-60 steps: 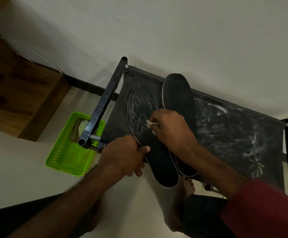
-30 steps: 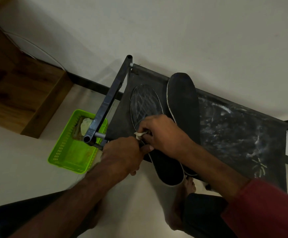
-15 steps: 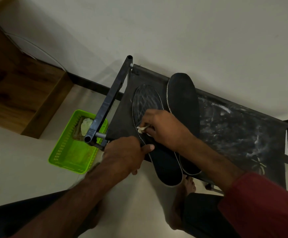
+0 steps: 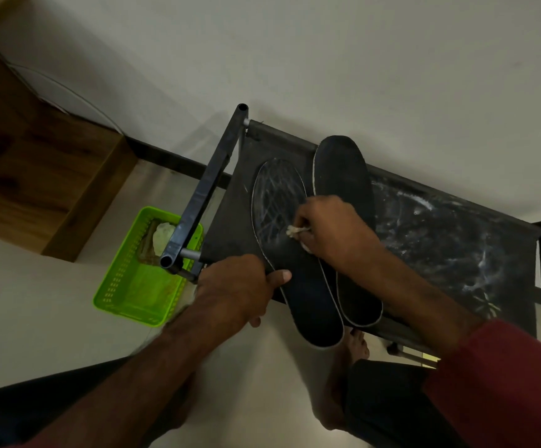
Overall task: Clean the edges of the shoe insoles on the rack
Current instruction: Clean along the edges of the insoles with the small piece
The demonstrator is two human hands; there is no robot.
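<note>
Two dark insoles with pale rims lie side by side on the black fabric shelf of the rack [image 4: 230,202]. The left insole [image 4: 308,286] has whitish streaks on its toe half and its heel hangs over the front edge. The right insole [image 4: 343,169] reaches up to the wall. My left hand [image 4: 237,289] grips the left insole's left edge, thumb on top. My right hand [image 4: 330,227] pinches a small whitish cloth [image 4: 293,231] and presses it on the middle of the left insole.
A green plastic basket [image 4: 127,295] holding a pale rag stands on the floor left of the rack. A wooden cabinet [image 4: 36,169] sits at far left. White smears cover the shelf's right half [image 4: 450,240]. My bare feet are below the rack's front.
My right hand with the cloth slid from the left insole's left rim, close to my left hand, back up and right to its middle. My left hand kept its grip.
</note>
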